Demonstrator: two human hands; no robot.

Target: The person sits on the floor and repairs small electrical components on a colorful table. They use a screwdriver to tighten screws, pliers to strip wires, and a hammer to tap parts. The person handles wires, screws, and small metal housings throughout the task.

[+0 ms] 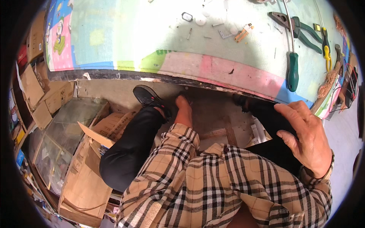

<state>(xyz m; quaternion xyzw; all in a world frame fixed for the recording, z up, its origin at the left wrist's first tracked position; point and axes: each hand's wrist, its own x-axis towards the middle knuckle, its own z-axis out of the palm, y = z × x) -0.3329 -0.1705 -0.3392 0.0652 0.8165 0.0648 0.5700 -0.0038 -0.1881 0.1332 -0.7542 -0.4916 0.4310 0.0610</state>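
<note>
My left hand (183, 103) reaches down below the table edge, beside a black shoe (146, 97). Its fingers vanish in the shadow there, so what they touch or hold is hidden. My right hand (304, 138) hovers over my right thigh, close to the table's near right corner. Thumb and fingers are apart, and nothing shows between them; it is open. Nearest to it on the table lies a screwdriver (292, 72) with a green handle. Beyond that are green-handled pliers (298, 30) and a second screwdriver (327, 49) with a yellow and black handle.
Small loose parts, among them an orange and white piece (244, 33) and a white disc (200, 20), lie across the table covering (125, 41). An open cardboard box (85, 190) stands left of my leg. Wires (348, 78) and copper-coloured strands (329, 81) hang at the right edge.
</note>
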